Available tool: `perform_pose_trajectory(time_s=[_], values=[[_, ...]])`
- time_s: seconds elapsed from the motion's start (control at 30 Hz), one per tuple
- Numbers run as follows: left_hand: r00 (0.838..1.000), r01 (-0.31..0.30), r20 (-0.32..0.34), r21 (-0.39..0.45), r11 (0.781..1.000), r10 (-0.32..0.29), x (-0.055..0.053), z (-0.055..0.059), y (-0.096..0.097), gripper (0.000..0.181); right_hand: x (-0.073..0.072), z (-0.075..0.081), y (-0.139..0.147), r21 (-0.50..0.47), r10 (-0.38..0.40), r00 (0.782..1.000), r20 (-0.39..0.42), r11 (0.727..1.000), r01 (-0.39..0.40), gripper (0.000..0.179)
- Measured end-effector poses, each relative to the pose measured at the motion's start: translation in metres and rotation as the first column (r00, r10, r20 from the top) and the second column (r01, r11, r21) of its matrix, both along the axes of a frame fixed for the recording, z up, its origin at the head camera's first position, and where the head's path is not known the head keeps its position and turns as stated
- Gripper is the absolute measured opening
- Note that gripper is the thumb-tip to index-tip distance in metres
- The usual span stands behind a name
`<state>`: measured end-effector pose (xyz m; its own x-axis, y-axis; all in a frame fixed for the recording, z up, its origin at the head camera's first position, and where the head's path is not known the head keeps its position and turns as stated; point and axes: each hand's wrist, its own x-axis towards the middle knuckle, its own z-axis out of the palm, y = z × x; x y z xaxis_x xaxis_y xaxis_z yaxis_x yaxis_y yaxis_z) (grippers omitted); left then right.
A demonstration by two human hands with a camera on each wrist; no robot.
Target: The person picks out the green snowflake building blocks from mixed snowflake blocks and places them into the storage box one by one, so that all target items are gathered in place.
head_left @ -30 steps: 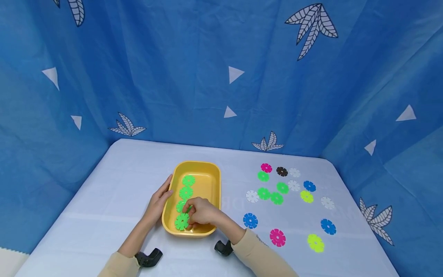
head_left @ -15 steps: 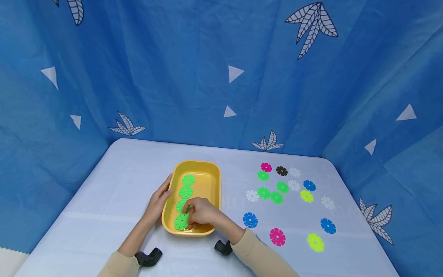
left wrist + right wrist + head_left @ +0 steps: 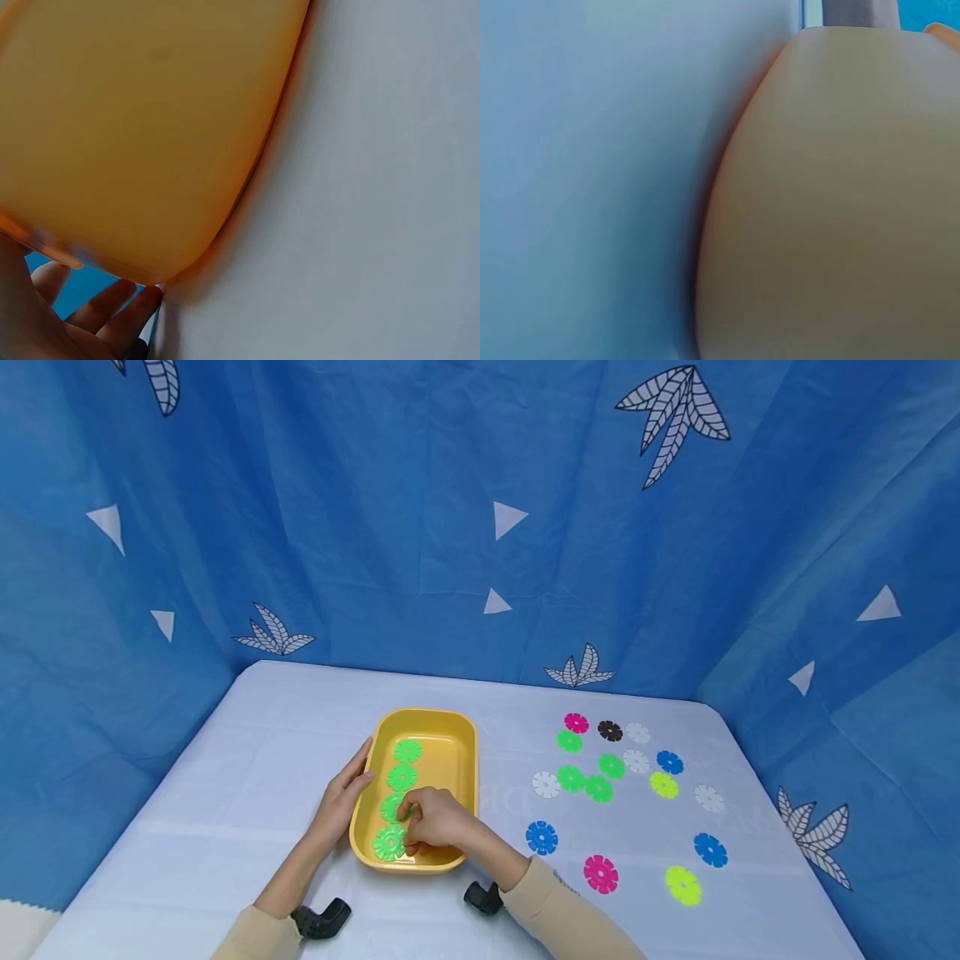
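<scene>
A yellow tray [image 3: 453,760] stands on the white table, with a column of several green notched discs [image 3: 402,777] along its left side. My left hand [image 3: 339,802] grips the tray's left wall, thumb at the rim and fingers against the outside, as the left wrist view shows. Inside the tray, my right hand [image 3: 438,818] is low with bent, parted fingers beside the nearest green disc [image 3: 388,842]. That disc lies flat, with the fingertips right at its right edge. The right wrist view shows mostly the tray's outer wall [image 3: 832,195]; the hand is hidden there.
Right of the tray lie loose notched discs: several green ones [image 3: 571,778], white [image 3: 546,785], blue [image 3: 542,837], pink [image 3: 601,874], yellow-green [image 3: 683,885] and one dark brown [image 3: 610,731]. A blue curtain [image 3: 420,527] hangs behind the table [image 3: 285,735].
The nearest green disc has shifted slightly left and now lies flat, let go by my right hand, whose fingers have parted. My left hand and the tray stay in place.
</scene>
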<state>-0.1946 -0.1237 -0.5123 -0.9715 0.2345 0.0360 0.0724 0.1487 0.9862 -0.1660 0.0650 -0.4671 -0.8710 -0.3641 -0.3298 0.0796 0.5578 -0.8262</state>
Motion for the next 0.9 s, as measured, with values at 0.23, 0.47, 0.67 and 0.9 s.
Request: perform_pose_trajectory(time_s=[0.23,0.47,0.67,0.9], values=[[1.000,-0.007,0.007,-0.011,1.000,0.007,0.001,0.001,0.000,0.055,-0.003,0.008,0.006,-0.089,0.028,0.998,-0.055,0.996,-0.033,0.019],[0.999,-0.019,0.027,-0.017,1.000,0.020,-0.001,0.002,0.002,0.055,-0.003,0.042,0.042,-0.145,0.011,0.997,-0.082,0.989,-0.023,0.023],[0.999,-0.018,0.029,-0.014,1.000,0.019,-0.002,0.001,0.002,0.055,0.002,0.045,0.101,-0.085,-0.082,0.991,-0.109,0.994,0.073,0.025],[1.000,-0.010,0.018,0.004,1.000,0.010,-0.002,0.000,0.001,0.055,0.004,0.031,0.175,0.000,-0.299,0.951,-0.085,0.954,0.300,0.028]])
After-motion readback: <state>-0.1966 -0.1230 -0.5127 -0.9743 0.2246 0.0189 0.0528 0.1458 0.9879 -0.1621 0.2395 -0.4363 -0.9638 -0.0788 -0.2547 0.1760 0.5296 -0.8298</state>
